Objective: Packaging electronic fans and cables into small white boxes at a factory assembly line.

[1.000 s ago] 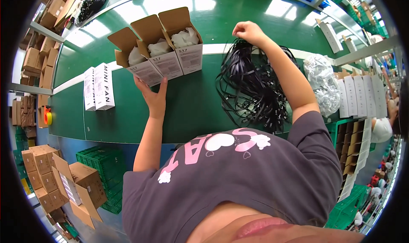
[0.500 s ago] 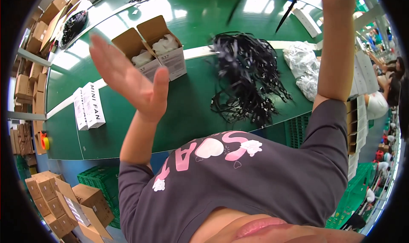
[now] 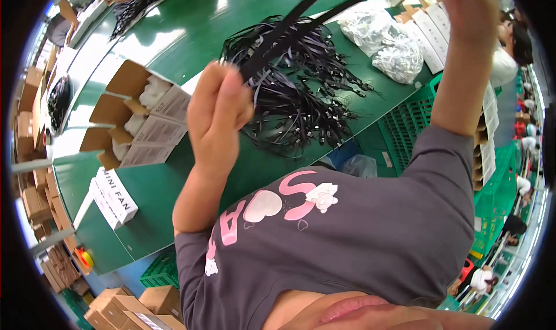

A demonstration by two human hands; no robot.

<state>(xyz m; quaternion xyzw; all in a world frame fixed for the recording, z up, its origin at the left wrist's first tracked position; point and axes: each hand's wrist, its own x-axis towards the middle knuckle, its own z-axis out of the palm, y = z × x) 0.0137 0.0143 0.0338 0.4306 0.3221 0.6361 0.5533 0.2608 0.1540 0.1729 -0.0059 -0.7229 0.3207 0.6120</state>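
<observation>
My left hand [image 3: 217,113] is closed round a black strap [image 3: 279,36], a flat lanyard-like band, with the fingers bunched together. Two lengths of the strap run up and to the right from the fist, stretching past the top edge. At the upper right my right hand [image 3: 468,8] is raised, and the frame cuts off its fingers, so their grip is hidden. One strap length heads toward that hand. Behind and right of my left fist, a tangled pile of black lanyards [image 3: 298,107] with small metallic ends lies on the green table [image 3: 168,200].
Open cartons [image 3: 159,124] holding white bagged items stand left of my left hand. Slim white boxes [image 3: 113,200] lie near the table's left end. Clear plastic bags [image 3: 397,61] sit beyond the pile at right. Green crates [image 3: 405,136] stand below the table edge. Other people are in the background.
My left hand has gone from open, with fingers spread, to closed on the black strap. The view has swung, so the cartons and lanyard pile appear farther left.
</observation>
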